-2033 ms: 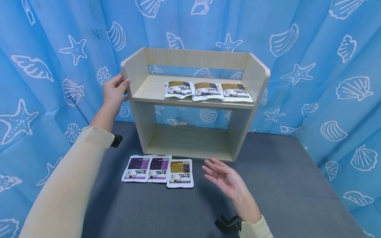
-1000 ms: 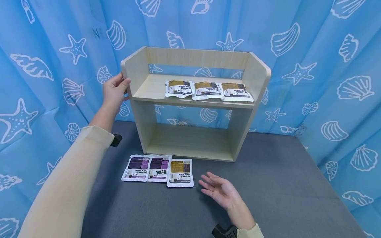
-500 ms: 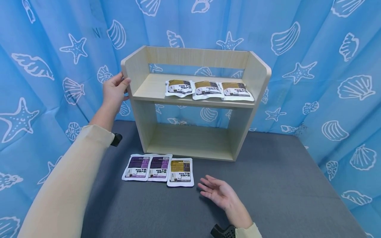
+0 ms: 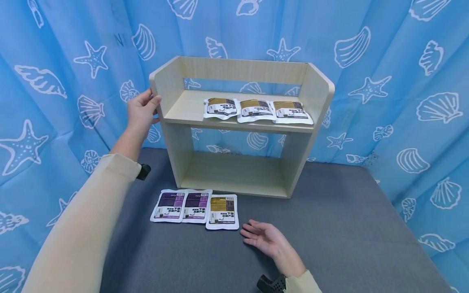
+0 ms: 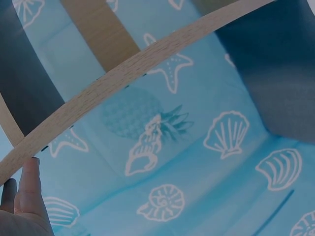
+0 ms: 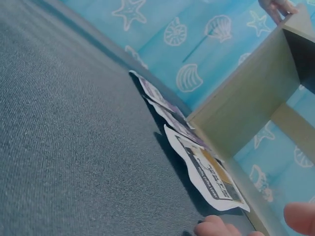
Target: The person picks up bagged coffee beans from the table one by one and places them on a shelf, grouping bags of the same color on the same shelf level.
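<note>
My left hand (image 4: 141, 112) grips the left side panel of a pale wooden two-tier shelf (image 4: 234, 129), fingers and thumb at its edge. My right hand (image 4: 266, 240) is held palm up over the grey table with relaxed fingers, and holds nothing. Just left of its fingertips lies a white-edged pouch with a gold label (image 4: 222, 212); the right wrist view shows coffee wording on this gold pouch (image 6: 206, 172). Two purple-labelled pouches, one on the left (image 4: 168, 206) and one in the middle (image 4: 197, 206), overlap in the same row.
On the upper shelf board rest three gold-labelled pouches, left (image 4: 221, 108), middle (image 4: 255, 110) and right (image 4: 292, 112). The lower shelf board (image 4: 234, 173) stands just behind the table row. A blue shell-print curtain (image 4: 384, 61) hangs behind and beside the grey table (image 4: 348, 228).
My right hand has drifted down and left, closer to the gold pouch on the table. My left hand keeps its grip on the shelf, and the pouches lie as before.
</note>
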Action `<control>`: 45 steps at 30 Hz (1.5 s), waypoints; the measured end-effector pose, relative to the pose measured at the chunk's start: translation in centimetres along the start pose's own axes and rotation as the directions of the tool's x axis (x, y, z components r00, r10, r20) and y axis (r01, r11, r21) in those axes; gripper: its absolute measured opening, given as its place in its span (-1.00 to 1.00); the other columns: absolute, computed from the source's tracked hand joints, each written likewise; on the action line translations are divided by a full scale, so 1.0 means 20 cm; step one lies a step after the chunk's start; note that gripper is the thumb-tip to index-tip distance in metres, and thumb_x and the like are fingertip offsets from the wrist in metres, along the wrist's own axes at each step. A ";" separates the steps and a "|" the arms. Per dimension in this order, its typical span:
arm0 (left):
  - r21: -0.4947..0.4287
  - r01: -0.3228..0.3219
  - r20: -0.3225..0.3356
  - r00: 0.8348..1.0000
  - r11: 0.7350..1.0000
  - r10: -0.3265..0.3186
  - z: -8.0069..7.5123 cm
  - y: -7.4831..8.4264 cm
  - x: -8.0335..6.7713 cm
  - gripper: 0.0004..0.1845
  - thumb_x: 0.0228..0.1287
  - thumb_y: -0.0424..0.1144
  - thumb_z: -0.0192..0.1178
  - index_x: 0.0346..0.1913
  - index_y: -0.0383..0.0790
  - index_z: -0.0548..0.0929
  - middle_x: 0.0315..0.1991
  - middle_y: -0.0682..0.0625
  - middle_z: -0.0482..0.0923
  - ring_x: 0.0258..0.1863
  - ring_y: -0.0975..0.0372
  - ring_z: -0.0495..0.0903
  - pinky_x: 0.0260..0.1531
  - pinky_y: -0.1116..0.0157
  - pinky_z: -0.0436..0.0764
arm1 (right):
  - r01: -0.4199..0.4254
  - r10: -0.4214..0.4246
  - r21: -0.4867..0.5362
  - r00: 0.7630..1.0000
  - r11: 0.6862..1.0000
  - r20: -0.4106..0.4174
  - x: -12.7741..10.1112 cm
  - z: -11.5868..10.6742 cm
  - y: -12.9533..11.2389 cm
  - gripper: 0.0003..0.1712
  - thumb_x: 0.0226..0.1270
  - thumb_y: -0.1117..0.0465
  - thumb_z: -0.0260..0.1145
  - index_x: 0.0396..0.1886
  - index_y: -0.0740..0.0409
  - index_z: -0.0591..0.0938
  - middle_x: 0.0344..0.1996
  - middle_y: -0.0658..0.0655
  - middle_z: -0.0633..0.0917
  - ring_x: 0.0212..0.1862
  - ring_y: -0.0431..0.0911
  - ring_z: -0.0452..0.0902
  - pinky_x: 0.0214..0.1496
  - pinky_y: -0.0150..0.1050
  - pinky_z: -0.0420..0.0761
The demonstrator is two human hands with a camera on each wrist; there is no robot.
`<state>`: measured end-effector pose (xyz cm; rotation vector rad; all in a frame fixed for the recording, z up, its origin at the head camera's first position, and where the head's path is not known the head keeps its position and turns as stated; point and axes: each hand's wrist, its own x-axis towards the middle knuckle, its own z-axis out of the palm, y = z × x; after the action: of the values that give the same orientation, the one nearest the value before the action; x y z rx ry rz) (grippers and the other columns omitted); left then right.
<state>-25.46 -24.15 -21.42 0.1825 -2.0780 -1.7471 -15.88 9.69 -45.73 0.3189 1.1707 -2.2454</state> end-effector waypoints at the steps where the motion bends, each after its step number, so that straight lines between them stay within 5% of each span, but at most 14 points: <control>1: 0.001 -0.001 0.001 1.000 1.000 0.001 0.00 0.00 0.00 -0.47 0.40 0.00 0.10 0.40 0.13 0.38 0.35 -0.01 0.39 0.26 0.10 0.46 0.18 0.03 0.46 | -0.004 0.004 0.007 1.000 1.000 -0.002 0.00 0.00 0.00 -0.36 0.56 0.37 -0.18 0.46 0.54 -0.17 0.40 0.62 -0.01 0.44 0.38 -0.07 0.43 0.21 0.00; 7: 0.017 -0.005 -0.003 1.000 1.000 0.005 -0.01 -0.01 0.00 -0.47 0.39 0.02 0.09 0.40 0.15 0.38 0.35 -0.02 0.39 0.24 0.10 0.47 0.16 0.04 0.48 | -0.024 0.025 0.022 1.000 0.999 -0.008 0.03 0.04 0.00 -0.38 0.55 0.41 -0.20 0.44 0.58 -0.16 0.39 0.63 -0.01 0.43 0.39 -0.06 0.43 0.22 -0.03; 13: 0.024 -0.003 -0.005 1.000 1.000 0.004 -0.01 -0.02 0.00 -0.46 0.39 0.03 0.08 0.40 0.15 0.38 0.35 -0.02 0.39 0.24 0.10 0.47 0.16 0.04 0.48 | -0.037 0.037 0.003 0.997 0.999 -0.072 0.06 0.08 0.00 -0.46 0.52 0.44 -0.15 0.39 0.59 0.03 0.26 0.62 0.22 0.25 0.31 0.31 0.38 0.15 0.20; 18: 0.021 -0.003 -0.007 1.000 1.000 0.003 0.00 -0.02 0.01 -0.47 0.39 0.02 0.09 0.40 0.15 0.38 0.34 -0.02 0.40 0.23 0.10 0.48 0.16 0.04 0.48 | -0.055 0.045 -0.087 0.994 0.995 -0.104 0.09 0.12 0.00 -0.54 0.50 0.41 -0.05 0.30 0.53 0.17 -0.07 0.35 0.50 -0.15 0.02 0.52 0.03 -0.06 0.55; 22: 0.017 -0.001 -0.008 1.000 1.000 0.001 0.00 -0.02 0.00 -0.46 0.39 0.03 0.08 0.41 0.16 0.36 0.35 -0.02 0.39 0.23 0.10 0.49 0.16 0.04 0.48 | -0.095 0.076 -0.206 0.993 0.974 -0.096 0.11 0.14 0.00 -0.66 0.49 0.36 0.00 0.18 0.40 0.30 -0.27 0.14 0.59 -0.26 -0.08 0.51 -0.22 -0.23 0.54; 27: 0.023 0.005 -0.013 1.000 1.000 -0.005 -0.01 -0.02 0.00 -0.46 0.39 0.03 0.08 0.41 0.16 0.36 0.35 -0.01 0.40 0.22 0.11 0.49 0.16 0.05 0.49 | -0.111 0.084 -0.290 0.991 0.950 -0.107 0.14 0.18 0.01 -0.62 0.45 0.39 0.04 0.22 0.42 0.40 -0.13 0.24 0.67 -0.17 -0.01 0.54 -0.20 -0.17 0.55; 34: 0.024 -0.002 -0.009 1.000 1.000 0.002 0.00 -0.01 0.00 -0.47 0.41 0.01 0.07 0.41 0.15 0.35 0.35 -0.02 0.39 0.23 0.08 0.48 0.16 0.03 0.48 | -0.093 0.070 -0.239 0.992 0.966 -0.101 0.19 0.23 0.03 -0.51 0.41 0.53 0.00 0.32 0.46 0.33 0.04 0.44 0.56 -0.13 0.06 0.57 -0.01 0.03 0.62; 41: 0.025 -0.008 -0.005 1.000 1.000 0.008 0.00 -0.01 0.00 -0.45 0.40 0.02 0.08 0.42 0.14 0.35 0.35 -0.02 0.38 0.23 0.09 0.49 0.16 0.05 0.49 | -0.051 0.029 -0.190 0.993 0.980 -0.116 0.21 0.26 0.04 -0.54 0.36 0.61 0.02 0.26 0.59 0.33 0.08 0.52 0.53 -0.10 0.05 0.62 -0.16 -0.28 0.68; 45: 0.027 -0.010 -0.011 1.000 1.000 0.011 0.00 -0.02 0.01 -0.46 0.39 0.01 0.09 0.41 0.15 0.36 0.35 -0.02 0.40 0.22 0.10 0.50 0.15 0.05 0.49 | -0.040 0.009 -0.229 0.991 0.973 -0.135 0.22 0.26 0.04 -0.60 0.35 0.59 0.06 0.18 0.62 0.39 -0.11 0.41 0.64 -0.26 -0.05 0.63 -0.24 -0.34 0.67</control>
<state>-25.71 -24.20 -21.70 0.1882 -2.0915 -1.7093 -18.54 3.47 -45.24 0.3912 1.4745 -2.0654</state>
